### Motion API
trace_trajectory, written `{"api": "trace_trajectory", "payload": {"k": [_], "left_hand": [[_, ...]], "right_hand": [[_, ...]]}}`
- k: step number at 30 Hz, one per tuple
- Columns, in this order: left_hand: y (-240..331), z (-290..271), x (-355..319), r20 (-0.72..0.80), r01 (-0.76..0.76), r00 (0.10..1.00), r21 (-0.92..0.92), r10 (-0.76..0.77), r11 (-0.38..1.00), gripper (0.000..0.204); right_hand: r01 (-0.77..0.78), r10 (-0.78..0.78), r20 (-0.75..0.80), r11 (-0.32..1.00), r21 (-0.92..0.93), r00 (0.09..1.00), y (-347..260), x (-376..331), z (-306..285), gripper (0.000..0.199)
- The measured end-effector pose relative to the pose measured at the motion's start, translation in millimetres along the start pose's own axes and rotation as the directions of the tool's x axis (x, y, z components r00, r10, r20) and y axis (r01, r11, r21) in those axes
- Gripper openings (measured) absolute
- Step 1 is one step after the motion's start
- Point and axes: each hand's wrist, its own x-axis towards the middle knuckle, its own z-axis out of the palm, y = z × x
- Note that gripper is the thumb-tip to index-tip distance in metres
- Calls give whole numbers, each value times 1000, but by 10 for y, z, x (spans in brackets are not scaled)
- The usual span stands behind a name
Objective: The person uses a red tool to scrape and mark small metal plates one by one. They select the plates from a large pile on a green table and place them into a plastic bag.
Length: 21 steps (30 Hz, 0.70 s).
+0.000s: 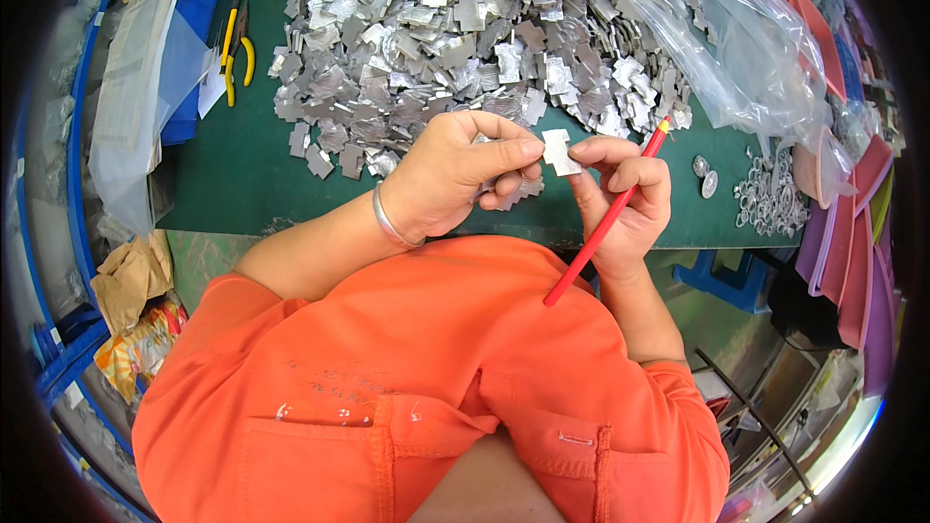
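Between my right hand's (623,199) thumb and forefinger is a small, flat, notched silver metal piece (559,152), held up over the table. A red pencil (610,223) with a yellowish tip runs slantwise through the same hand. My left hand (463,167) is closed, its thumb tip right by the piece's left edge. Grey metal pieces (524,190) show around its curled fingers; how many it holds is hidden. Just beyond both hands spreads a big heap of similar metal pieces (426,48).
The work surface is a green table (262,184). Yellow-handled pliers (238,53) lie at its left, near a blue bin (194,39). A clear plastic bag (746,39) covers the right back. Small metal rings (770,196) lie at the right, and a blue stool (727,279) stands below.
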Motion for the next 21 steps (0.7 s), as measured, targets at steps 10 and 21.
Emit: {"api": "trace_trajectory", "payload": {"k": [10, 21], "left_hand": [[-40, -77, 26, 38, 78, 996, 24, -79, 997, 20], [-37, -183, 53, 135, -42, 988, -254, 79, 966, 29]], "right_hand": [[-27, 27, 5, 999, -36, 1000, -31, -12, -1, 29], [-122, 236, 256, 911, -394, 938, 8, 109, -175, 27]]}}
